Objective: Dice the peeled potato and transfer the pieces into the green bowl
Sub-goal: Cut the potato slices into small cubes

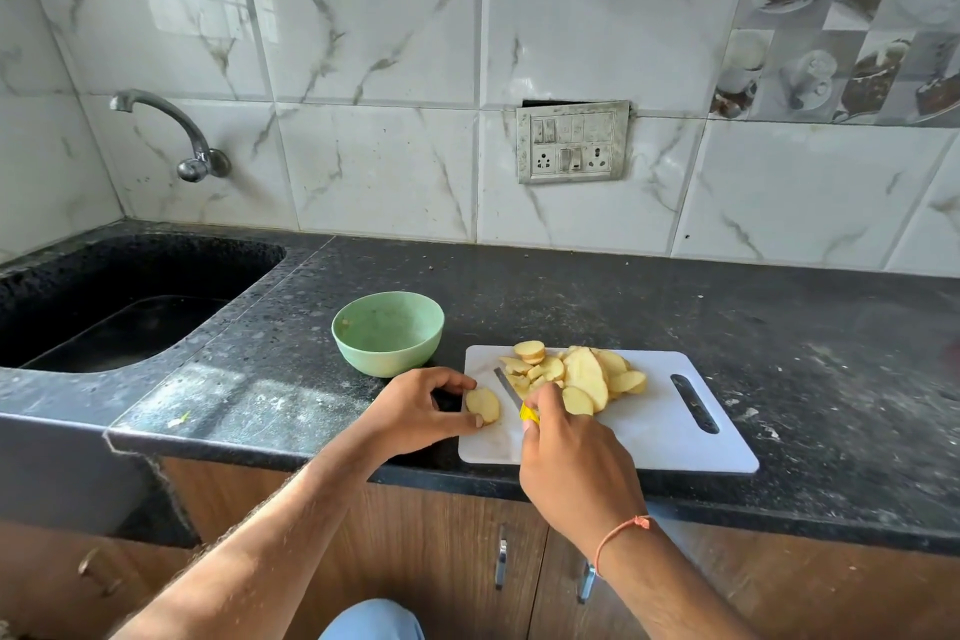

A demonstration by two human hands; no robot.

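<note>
A white cutting board (pixel 654 431) lies on the black counter. On its far half sits a heap of pale yellow potato slices (pixel 587 372). My left hand (pixel 415 411) pinches a small stack of slices (pixel 483 405) at the board's left edge. My right hand (pixel 576 463) grips a knife (pixel 511 392) by its yellow handle, the thin blade pointing away toward the heap. The green bowl (pixel 388 332) stands on the counter just left of the board and looks nearly empty.
A dark sink (pixel 119 312) is sunk into the counter at the left under a metal tap (pixel 171 130). A switch and socket plate (pixel 571 140) is on the tiled wall. Wooden cabinet doors (pixel 467 551) sit below the counter edge.
</note>
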